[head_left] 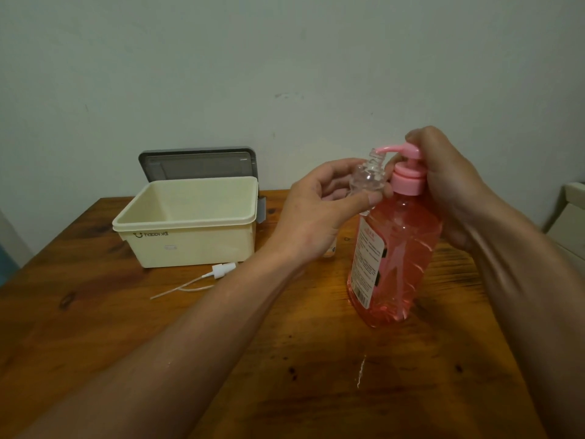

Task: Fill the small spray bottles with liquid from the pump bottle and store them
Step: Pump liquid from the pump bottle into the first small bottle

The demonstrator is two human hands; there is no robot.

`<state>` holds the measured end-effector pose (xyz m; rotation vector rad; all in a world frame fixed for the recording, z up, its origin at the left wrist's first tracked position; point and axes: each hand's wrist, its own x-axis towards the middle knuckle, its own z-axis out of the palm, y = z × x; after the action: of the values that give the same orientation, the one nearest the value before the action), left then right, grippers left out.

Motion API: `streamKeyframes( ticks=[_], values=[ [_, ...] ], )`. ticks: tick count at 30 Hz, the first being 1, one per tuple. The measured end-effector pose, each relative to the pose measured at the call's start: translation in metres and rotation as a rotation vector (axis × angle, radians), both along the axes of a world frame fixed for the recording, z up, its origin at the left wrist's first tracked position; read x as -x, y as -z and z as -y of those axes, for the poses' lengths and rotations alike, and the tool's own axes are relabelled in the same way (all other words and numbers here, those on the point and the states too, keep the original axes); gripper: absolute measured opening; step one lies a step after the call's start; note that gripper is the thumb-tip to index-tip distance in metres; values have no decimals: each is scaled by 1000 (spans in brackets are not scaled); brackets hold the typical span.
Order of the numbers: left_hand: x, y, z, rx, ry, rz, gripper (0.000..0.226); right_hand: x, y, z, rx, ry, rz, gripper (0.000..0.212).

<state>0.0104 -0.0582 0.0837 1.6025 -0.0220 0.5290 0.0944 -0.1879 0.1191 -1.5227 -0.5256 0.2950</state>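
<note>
Fingers [364,198] of left hand [316,213] pinched round the small clear spray bottle [367,177], holding it up off the table w/ its open threaded neck right under the pump spout tip. Right hand [449,185] sits on top of the pink pump head [408,152], fingers curled over it & closed against it, palm side wrapping behind the pump bottle [394,248], which stands upright on the wooden table [126,312], approx. full of pink liquid. Small bottle looks clear/empty, can't tell if any liquid is in yet, so filling prob. just starting. Its white spray cap w/ dip tube [218,272] lies loose on table in front of the cream storage box [186,221]; box is open, lid propped behind, nothing visible inside. Something small partly hidden behind left wrist, maybe another bottle, can't tell. Left to do: pump it full, screw cap back on, repeat for others, put all in box. Wet streak [361,373] on table near front edge.
</note>
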Motion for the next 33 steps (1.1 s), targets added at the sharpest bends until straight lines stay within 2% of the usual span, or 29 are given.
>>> streamKeyframes(
  ticks=[5,9,15,20,25,33],
  values=[
    [1,-5,1,-15,-6,18,52,7,-3,0,-29,32,-40,66],
    [1,-5,1,-13,-7,11,50,6,-4,1,0,14,-35,53],
    [0,-1,1,21,3,10,49,3,-1,0,15,7,-1,54],
    [-1,-5,3,10,7,25,50,7,-3,0,14,37,-13,67],
    [-2,-2,2,28,2,17,47,5,-4,1,27,21,-8,55],
    [-1,-4,4,32,2,25,48,11,-5,1,4,76,-26,57]
  ],
)
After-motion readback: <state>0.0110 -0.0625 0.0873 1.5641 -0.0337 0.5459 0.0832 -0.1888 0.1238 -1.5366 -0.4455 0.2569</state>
